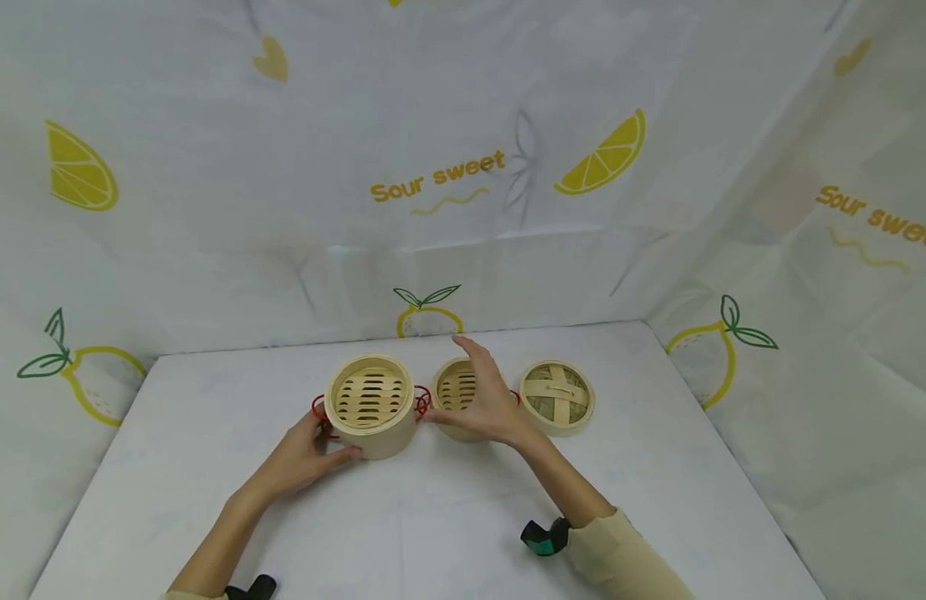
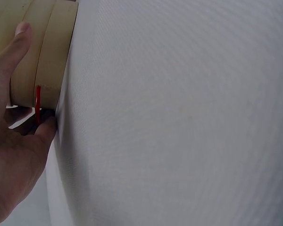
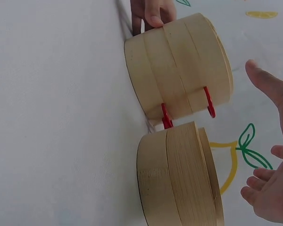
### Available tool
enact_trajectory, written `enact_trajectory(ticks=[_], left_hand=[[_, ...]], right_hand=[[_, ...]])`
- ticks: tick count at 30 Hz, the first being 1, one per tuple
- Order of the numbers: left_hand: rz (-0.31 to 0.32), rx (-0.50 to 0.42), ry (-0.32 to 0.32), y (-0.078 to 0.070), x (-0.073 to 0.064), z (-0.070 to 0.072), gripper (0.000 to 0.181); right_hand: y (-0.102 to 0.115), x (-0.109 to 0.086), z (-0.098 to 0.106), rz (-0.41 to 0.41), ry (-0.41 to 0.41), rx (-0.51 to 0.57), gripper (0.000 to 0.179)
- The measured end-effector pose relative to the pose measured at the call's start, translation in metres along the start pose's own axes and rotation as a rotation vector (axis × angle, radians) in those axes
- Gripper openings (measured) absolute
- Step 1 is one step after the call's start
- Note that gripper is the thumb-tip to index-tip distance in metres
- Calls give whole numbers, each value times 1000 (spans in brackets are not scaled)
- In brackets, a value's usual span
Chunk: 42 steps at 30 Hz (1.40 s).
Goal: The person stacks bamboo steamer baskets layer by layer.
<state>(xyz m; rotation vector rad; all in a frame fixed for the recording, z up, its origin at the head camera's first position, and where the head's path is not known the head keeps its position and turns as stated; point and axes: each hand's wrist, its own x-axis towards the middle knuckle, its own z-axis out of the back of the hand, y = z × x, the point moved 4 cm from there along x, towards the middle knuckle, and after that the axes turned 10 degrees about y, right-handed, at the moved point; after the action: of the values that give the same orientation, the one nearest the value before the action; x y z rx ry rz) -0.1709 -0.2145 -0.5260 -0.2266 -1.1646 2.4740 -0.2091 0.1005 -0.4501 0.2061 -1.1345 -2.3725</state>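
Observation:
A two-tier bamboo steamer [image 1: 369, 398] with slatted top and red cord handles stands upright at the left of the row. My left hand [image 1: 297, 457] holds its left side, thumb on the front wall and fingers round by the red cord [image 2: 37, 101]. To its right is a shorter bamboo steamer basket [image 1: 455, 387], partly hidden behind my right hand [image 1: 491, 402]. That hand hovers over it with thumb and fingers spread. In the right wrist view, the right hand [image 3: 273, 188] is apart from both the taller steamer [image 3: 179, 66] and the shorter one [image 3: 177, 179].
A round bamboo lid [image 1: 557, 393] with a crossed strap top lies at the right of the row. All stand on a white-covered table [image 1: 432, 525]. Behind it hangs a white lemon-print cloth [image 1: 282, 208], and another side of cloth [image 1: 830, 375] rises at the right.

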Motion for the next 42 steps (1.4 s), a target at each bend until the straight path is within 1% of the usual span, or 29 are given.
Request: enact_trajectory(ticks=[8, 12, 16, 24, 29, 34, 39, 42], left_hand=[[-6, -2, 6, 1, 1, -1, 87], [-9, -21, 17, 1, 1, -1, 85], [-12, -33, 22, 1, 1, -1, 86], [-25, -31, 15, 2, 1, -1, 86], [-28, -34, 16, 1, 1, -1, 87], [-27, -31, 20, 1, 1, -1, 87], [-33, -15, 18, -1, 1, -1, 87], [-27, -6, 16, -2, 1, 0, 89]], right_hand=[[-12, -6, 8, -26, -43, -2, 126], [-18, -8, 8, -33, -49, -11, 125], [-27, -9, 7, -53, -46, 10, 126], [-43, -9, 5, -127, -48, 25, 124], [-51, -10, 1, -162, -22, 12, 125], [-58, -11, -3, -170, 12, -19, 129], [-61, -12, -6, -172, 22, -49, 131], [-63, -13, -7, -176, 30, -60, 132]])
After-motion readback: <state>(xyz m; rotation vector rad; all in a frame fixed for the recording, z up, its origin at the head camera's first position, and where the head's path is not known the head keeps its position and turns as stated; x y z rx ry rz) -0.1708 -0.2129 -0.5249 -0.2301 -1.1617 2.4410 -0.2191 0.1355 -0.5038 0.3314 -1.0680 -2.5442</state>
